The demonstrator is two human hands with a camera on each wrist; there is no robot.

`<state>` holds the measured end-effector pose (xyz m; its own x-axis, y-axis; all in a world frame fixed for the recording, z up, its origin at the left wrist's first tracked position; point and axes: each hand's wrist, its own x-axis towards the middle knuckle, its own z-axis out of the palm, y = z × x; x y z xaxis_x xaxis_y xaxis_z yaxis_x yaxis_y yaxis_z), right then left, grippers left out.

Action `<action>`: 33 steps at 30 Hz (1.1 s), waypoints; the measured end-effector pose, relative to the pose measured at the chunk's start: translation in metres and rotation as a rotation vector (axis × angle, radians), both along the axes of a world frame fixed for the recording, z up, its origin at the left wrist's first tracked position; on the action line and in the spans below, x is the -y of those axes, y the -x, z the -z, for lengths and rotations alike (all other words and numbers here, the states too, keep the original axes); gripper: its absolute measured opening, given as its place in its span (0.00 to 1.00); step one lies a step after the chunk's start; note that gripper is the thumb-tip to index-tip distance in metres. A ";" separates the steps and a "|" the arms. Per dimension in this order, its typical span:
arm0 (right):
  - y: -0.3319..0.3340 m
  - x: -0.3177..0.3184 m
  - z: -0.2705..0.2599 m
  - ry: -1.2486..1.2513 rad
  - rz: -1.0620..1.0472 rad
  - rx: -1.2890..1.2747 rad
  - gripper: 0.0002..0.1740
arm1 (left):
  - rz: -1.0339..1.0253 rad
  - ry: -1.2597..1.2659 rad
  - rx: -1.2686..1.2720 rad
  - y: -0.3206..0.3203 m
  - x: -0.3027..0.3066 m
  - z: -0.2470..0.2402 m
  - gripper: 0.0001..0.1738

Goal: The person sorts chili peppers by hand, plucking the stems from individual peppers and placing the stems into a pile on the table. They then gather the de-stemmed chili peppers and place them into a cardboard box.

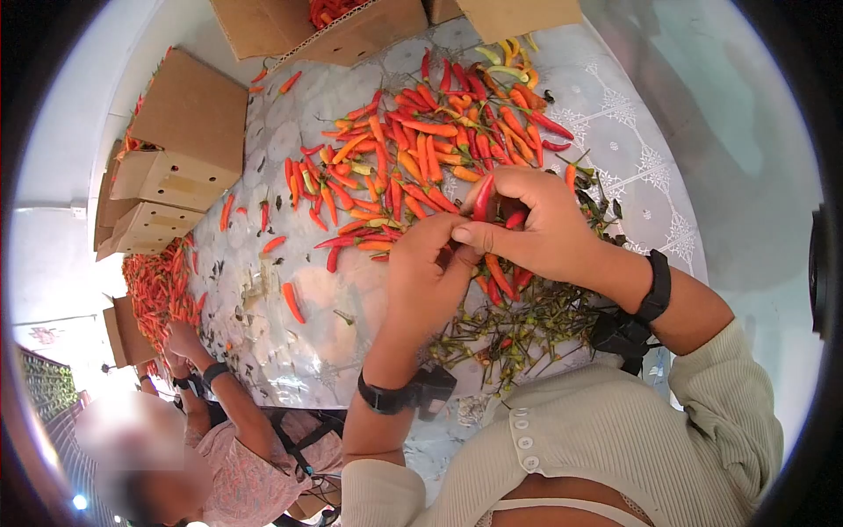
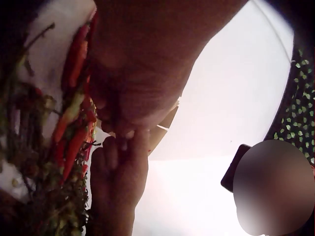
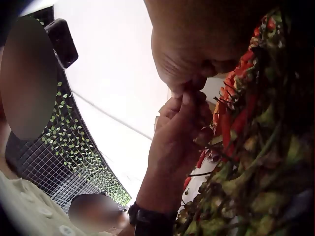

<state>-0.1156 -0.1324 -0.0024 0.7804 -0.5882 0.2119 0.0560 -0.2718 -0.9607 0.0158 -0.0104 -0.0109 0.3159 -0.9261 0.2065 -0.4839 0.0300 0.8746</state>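
In the head view my right hand [image 1: 549,220] grips a red chili pepper [image 1: 483,197], its tip pointing up. A second red pepper [image 1: 516,219] shows between the same hand's curled fingers. My left hand [image 1: 420,272] meets the right one, its curled fingers pinching at the lower end of the upright pepper; that end is hidden by the fingers. In both wrist views the left hand [image 3: 172,132] and right hand [image 2: 118,172] touch at the fingertips. Around them lie a pile of red and orange chili peppers [image 1: 426,149] and a heap of green stems [image 1: 518,338].
Cardboard boxes [image 1: 180,132] stand at the left, another box [image 1: 351,39] at the far edge. The table [image 1: 272,167] has a patterned plastic cover. At lower left another person's hand [image 1: 184,342] reaches into a second heap of peppers [image 1: 162,285].
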 end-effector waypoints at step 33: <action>-0.002 0.028 0.003 -1.080 -0.114 0.245 0.11 | -0.059 0.224 -0.355 -0.004 -0.004 -0.025 0.06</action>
<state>-0.1140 -0.1604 -0.0053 0.8488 -0.4844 -0.2120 0.2482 0.7190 -0.6492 0.0195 -0.0059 0.0143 0.4546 -0.8490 0.2694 -0.1607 0.2193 0.9623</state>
